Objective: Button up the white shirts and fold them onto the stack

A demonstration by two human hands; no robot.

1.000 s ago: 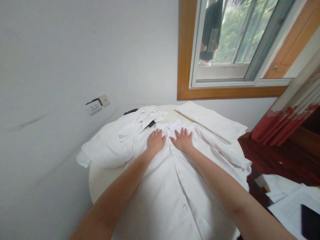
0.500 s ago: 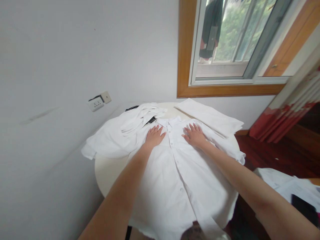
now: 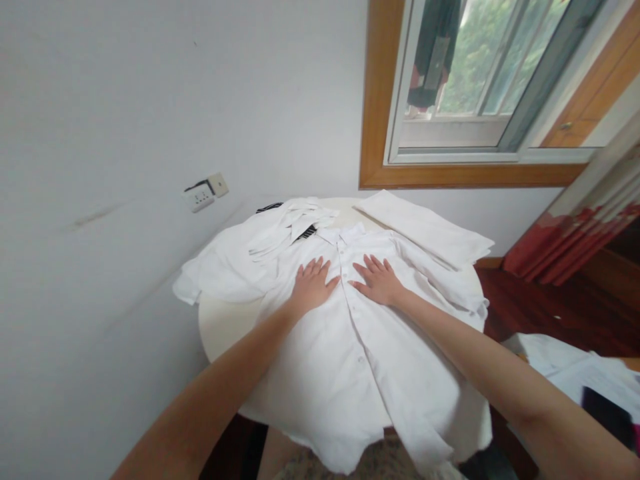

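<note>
A white button-up shirt lies front side up over a round cream table, its collar toward the wall and its hem hanging over the near edge. My left hand rests flat on the chest of the shirt, left of the button strip, fingers spread. On the other side of the buttons, my right hand also lies flat with its fingers apart. Both palms touch the cloth and neither holds anything. The lower front of the shirt parts slightly below the buttons.
A heap of white clothing with a black striped piece lies at the table's left. A folded white cloth is at the back right. Wall and window frame border the far side. Papers and a dark flat object sit lower right.
Both hands have slid down the shirt from near the collar toward me, staying flat. The left hand has also come closer to the button strip. The view has shifted slightly.
</note>
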